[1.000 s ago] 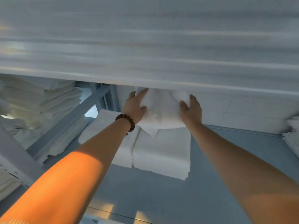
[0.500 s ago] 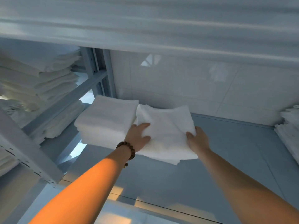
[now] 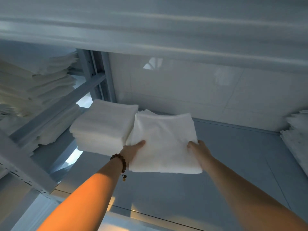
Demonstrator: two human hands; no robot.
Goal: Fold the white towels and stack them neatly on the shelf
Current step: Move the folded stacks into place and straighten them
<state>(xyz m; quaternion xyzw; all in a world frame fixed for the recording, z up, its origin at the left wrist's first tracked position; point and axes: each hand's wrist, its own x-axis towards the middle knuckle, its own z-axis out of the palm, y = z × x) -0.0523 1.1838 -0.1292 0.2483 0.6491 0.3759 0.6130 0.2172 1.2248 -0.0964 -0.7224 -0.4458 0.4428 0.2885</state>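
Both hands pinch the folded towel by its near corners: the left hand (image 3: 133, 151) has its thumb on top at the near left corner, and the right hand (image 3: 198, 150) has its thumb on top at the near right corner, with the other fingers hidden under the cloth. The folded towel (image 3: 164, 142) is over the grey shelf (image 3: 233, 164), just beside a stack of folded towels (image 3: 103, 125) on its left, and its left edge touches or slightly overlaps that stack. I cannot tell if it rests fully on a lower pile or hangs partly free.

I think some things can go wrong. If the hands let go while the near edge has no support, the towel can slide forward and open. The loose layers visible at the far left corner can also shift, so the fold becomes untidy, or the pile can lean against its neighbour.

Its shape is almost square; the slightly longer axis runs from the person toward the back wall (image 3: 183, 84), and the near edge faces the person.
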